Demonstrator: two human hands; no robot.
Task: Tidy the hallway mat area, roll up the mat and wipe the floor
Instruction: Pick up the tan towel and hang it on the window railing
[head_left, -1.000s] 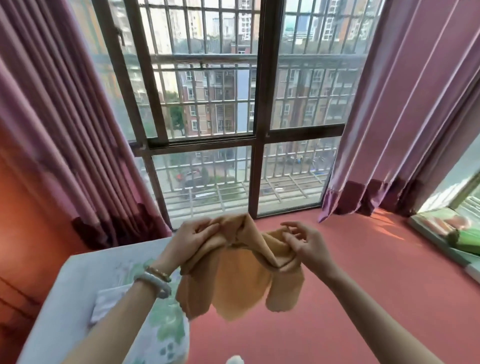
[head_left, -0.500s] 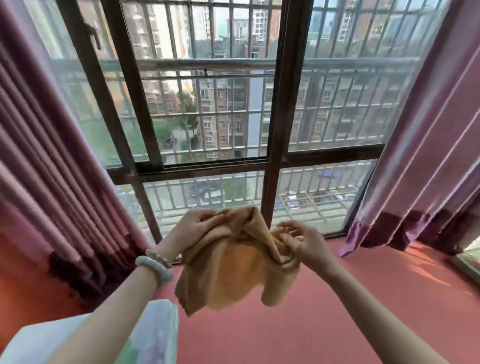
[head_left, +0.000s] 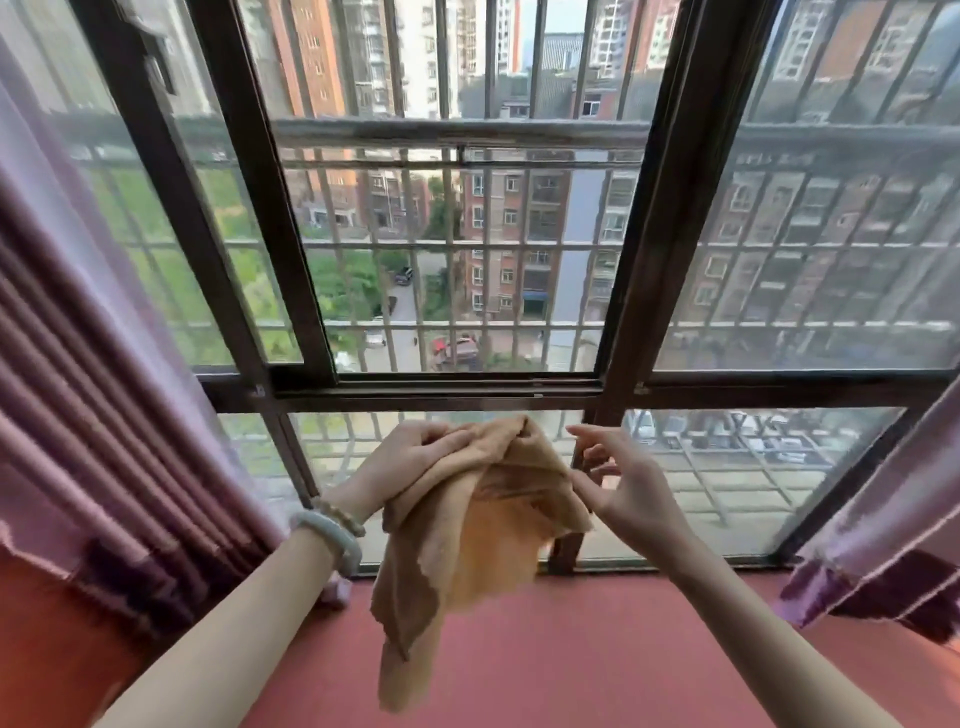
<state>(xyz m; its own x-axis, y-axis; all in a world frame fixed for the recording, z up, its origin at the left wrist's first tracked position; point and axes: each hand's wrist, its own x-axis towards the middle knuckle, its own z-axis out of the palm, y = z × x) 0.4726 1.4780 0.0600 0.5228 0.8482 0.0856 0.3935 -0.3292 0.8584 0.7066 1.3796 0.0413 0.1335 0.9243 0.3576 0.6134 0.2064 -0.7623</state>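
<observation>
At the left edge hangs a pleated mauve curtain with a dark purple hem (head_left: 78, 415), well clear of the work, and just inside it the left hand (head_left: 410, 457), its wrist ringed by a pale green bangle and a string of tan beads (head_left: 332, 530), is clenched round the bunched top of a thin mustard-yellow wiping cloth (head_left: 467, 530), which is held in the air in front of the dark-framed barred window (head_left: 447, 384) and hangs down in a long loose tail above the red floor (head_left: 571, 649). To the right the right hand (head_left: 618, 483) has its fingers spread and lightly curved, thumb and forefinger just at the cloth's right edge; whether they pinch it or only brush it I cannot tell, so that hand reads as released. The step in hand looks like shaking out and folding the cloth before wiping. To do it well, the right hand should take a firm pinch on the free corner, draw it away from the left so the fabric spreads flat, then fold it into a pad that fits the palm. The dangling tail should be gathered first, as it could drag on the floor. No mat is in view here. A second mauve curtain (head_left: 883, 519) hangs at the far right
</observation>
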